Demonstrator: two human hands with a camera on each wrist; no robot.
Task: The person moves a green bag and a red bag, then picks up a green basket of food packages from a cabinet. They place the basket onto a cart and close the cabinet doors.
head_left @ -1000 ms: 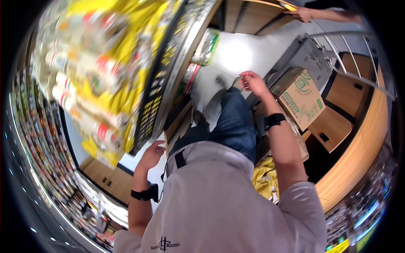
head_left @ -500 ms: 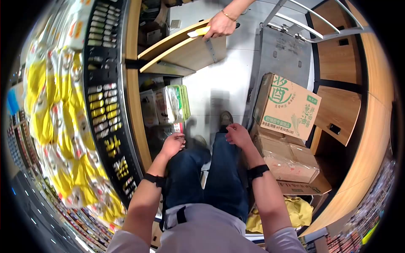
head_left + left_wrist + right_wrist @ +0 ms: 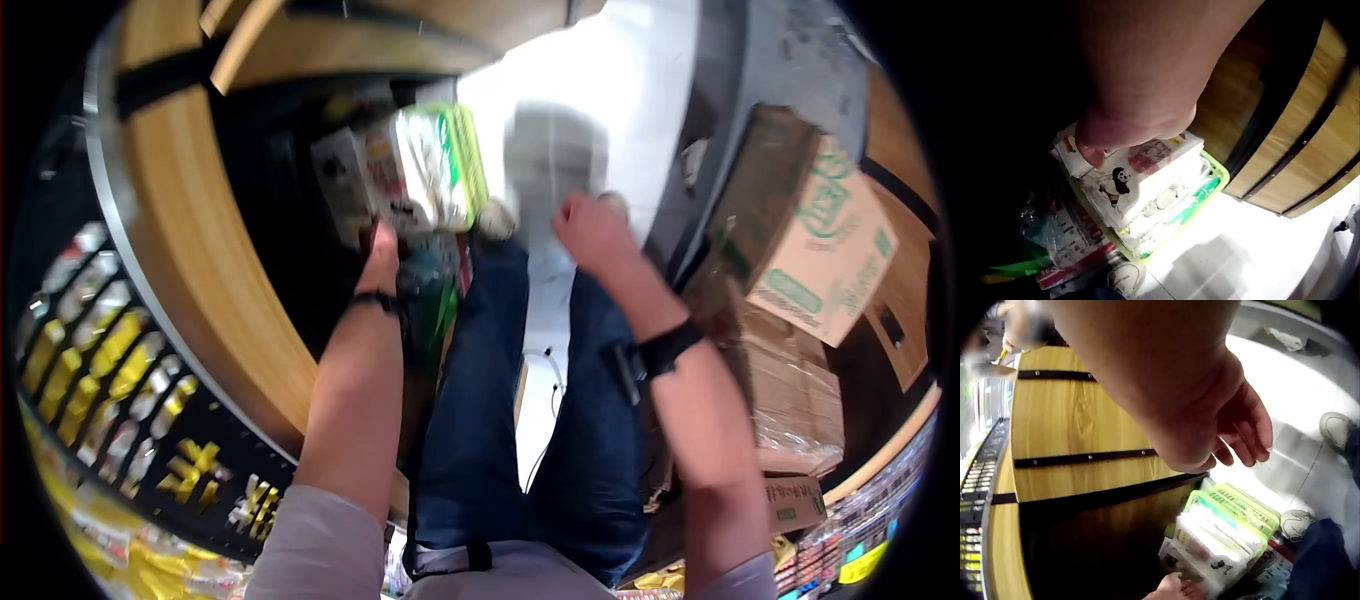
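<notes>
The left hand (image 3: 380,250) reaches down to white packages (image 3: 1141,169) with a panda print, which stand in a light green basket (image 3: 1217,164). In the left wrist view a finger lies over the nearest package, and most of that hand's fingers are hidden. The right wrist view shows the same left hand (image 3: 1172,587) at the packages' edge, its fingers loosely extended. Above the floor, to the right of the basket (image 3: 466,150), hangs the right hand (image 3: 1235,425) with loosely bent fingers and nothing in it.
Wooden door panels (image 3: 1079,419) stand open beside the dark shelf compartment. Cardboard boxes (image 3: 830,240) are stacked at the right. A red and white package (image 3: 1085,240) lies beside the basket, near a shoe (image 3: 1125,275). Another person (image 3: 1004,337) is beyond the panels.
The view has moved closer to the lower compartment. The left hand has gone from above the knee to the packages in the basket. The right hand has stayed empty and reached further forward.
</notes>
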